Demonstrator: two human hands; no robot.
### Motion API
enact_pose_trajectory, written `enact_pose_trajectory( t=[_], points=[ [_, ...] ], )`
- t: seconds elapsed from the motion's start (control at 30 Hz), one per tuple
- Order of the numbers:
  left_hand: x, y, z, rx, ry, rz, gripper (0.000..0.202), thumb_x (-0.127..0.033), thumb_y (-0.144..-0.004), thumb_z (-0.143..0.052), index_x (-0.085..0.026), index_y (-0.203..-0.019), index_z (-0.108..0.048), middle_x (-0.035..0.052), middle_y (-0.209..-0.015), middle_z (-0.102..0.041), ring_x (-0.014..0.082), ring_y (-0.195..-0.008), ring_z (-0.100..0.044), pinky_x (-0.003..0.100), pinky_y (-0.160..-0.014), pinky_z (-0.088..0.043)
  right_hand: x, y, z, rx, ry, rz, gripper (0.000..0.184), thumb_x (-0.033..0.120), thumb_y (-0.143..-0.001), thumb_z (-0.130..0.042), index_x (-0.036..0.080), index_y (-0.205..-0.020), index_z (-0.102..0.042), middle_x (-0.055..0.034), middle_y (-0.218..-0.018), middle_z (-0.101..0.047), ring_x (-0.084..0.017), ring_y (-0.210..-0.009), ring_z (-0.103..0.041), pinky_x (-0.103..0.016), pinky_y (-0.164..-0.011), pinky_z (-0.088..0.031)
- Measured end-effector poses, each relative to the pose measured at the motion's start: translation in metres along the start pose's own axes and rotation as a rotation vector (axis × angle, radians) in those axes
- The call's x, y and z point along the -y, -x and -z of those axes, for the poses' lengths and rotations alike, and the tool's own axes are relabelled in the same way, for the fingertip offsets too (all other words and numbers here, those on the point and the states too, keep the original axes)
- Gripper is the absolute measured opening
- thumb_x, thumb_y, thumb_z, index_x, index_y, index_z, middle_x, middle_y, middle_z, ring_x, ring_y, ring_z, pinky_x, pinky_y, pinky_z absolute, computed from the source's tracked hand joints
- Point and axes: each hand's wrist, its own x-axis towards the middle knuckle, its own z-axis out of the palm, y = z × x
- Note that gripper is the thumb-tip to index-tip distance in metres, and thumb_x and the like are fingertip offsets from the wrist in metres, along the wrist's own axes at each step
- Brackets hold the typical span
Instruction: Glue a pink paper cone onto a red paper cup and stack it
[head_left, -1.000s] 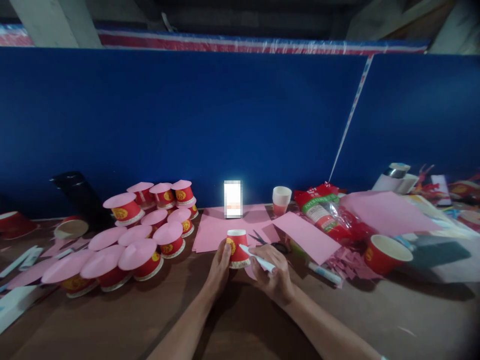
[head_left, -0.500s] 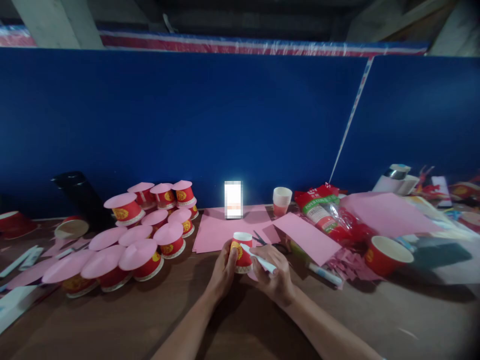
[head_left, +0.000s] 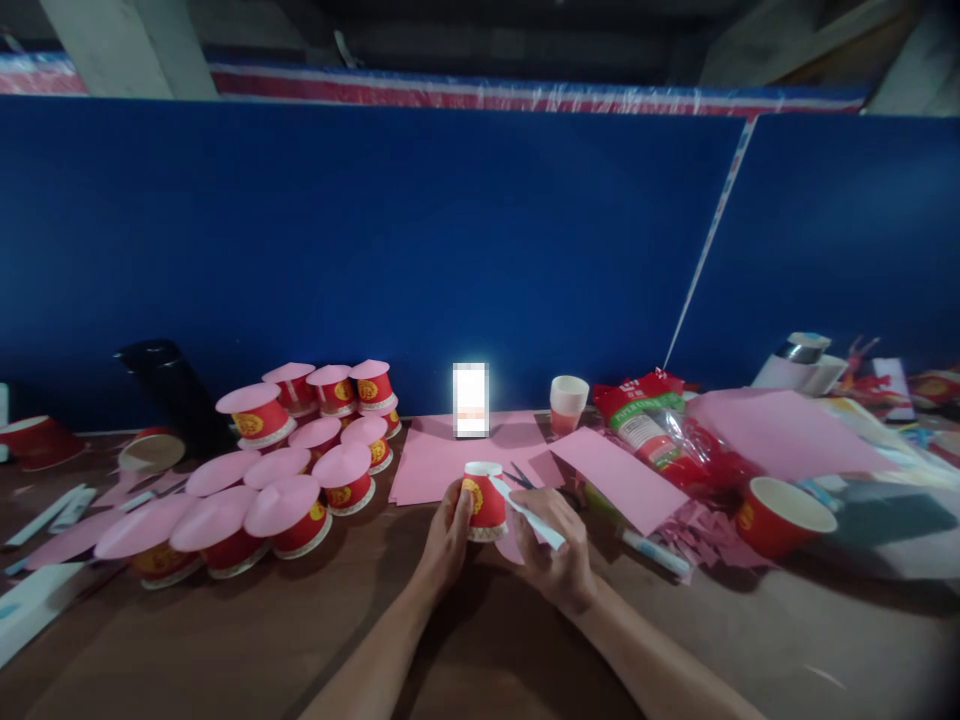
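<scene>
A red paper cup [head_left: 489, 510] with a gold emblem stands upside down in front of me, its white bottom facing up and its patterned rim low. My left hand [head_left: 448, 535] is closed around the cup's left side. In my right hand [head_left: 556, 545], a slim white tube [head_left: 536, 520] is gripped like a pen, its narrow tip near the cup's upper right edge. Whether the tip touches the cup I cannot tell. Just behind the right hand lie dark scissors [head_left: 520, 476], partly hidden. A pink paper piece [head_left: 508, 546] shows between cup and hand.
Several red cups with pink cone tops [head_left: 283, 508] stand at the left, near a black bottle [head_left: 171, 390]. Pink sheets [head_left: 427, 470] lie behind the cup, below a bright phone-like screen [head_left: 471, 400]. At right are a cup packet [head_left: 637, 420], another tube [head_left: 654, 553] and a red cup [head_left: 780, 520].
The white tube's tip has shifted from over the cup's front toward its upper right edge. My left hand keeps its hold on the cup. The view has turned slightly left.
</scene>
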Motion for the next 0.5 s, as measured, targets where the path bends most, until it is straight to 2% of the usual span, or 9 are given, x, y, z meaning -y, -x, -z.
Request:
enact_pose_trajectory(
  t=[0.13,0.3,0.4,0.5],
  points=[
    [-0.0004,-0.0031,0.0,-0.046,0.107,0.054,0.05,-0.054,-0.079,-0.049,-0.015,-0.112,-0.051,0.0102,-0.103,-0.065,0.0222,-0.09,-0.062,0.034,-0.082,-0.047,0.0017,0.0,-0.0017,0.006,0.001,-0.011,0.02,0.012,-0.082,-0.05,0.02,-0.099,-0.057,-0.0062,-0.084,-0.064,-0.019,-0.074,-0.06,-0.034,-0.067,-0.048],
    [-0.0048,-0.0017,-0.0018,-0.037,0.194,0.083,0.049,-0.053,-0.079,-0.051,-0.015,-0.11,-0.051,0.0105,-0.098,-0.066,0.0206,-0.084,-0.063,0.033,-0.077,-0.048,0.0033,0.0006,-0.0031,0.024,0.015,-0.055,0.015,0.012,-0.082,-0.051,0.02,-0.092,-0.058,-0.0051,-0.077,-0.063,-0.017,-0.068,-0.057,-0.032,-0.064,-0.047],
    [-0.0047,-0.0017,-0.0011,-0.045,0.185,0.104,0.051,-0.054,-0.079,-0.049,-0.014,-0.11,-0.052,0.0111,-0.096,-0.065,0.0207,-0.081,-0.063,0.034,-0.075,-0.049,0.0021,0.002,-0.0032,0.021,0.004,-0.058,0.015,0.012,-0.082,-0.052,0.02,-0.093,-0.058,-0.0046,-0.078,-0.063,-0.017,-0.069,-0.058,-0.033,-0.066,-0.048],
    [-0.0006,-0.0037,0.0003,-0.102,0.151,0.126,0.055,-0.059,-0.077,-0.049,-0.014,-0.109,-0.053,0.01,-0.092,-0.065,0.0222,-0.08,-0.064,0.035,-0.073,-0.05,-0.0025,0.0039,-0.0032,0.002,0.005,-0.042,0.019,0.012,-0.082,-0.051,0.02,-0.098,-0.058,-0.0058,-0.084,-0.064,-0.019,-0.077,-0.06,-0.034,-0.071,-0.05]
  ],
)
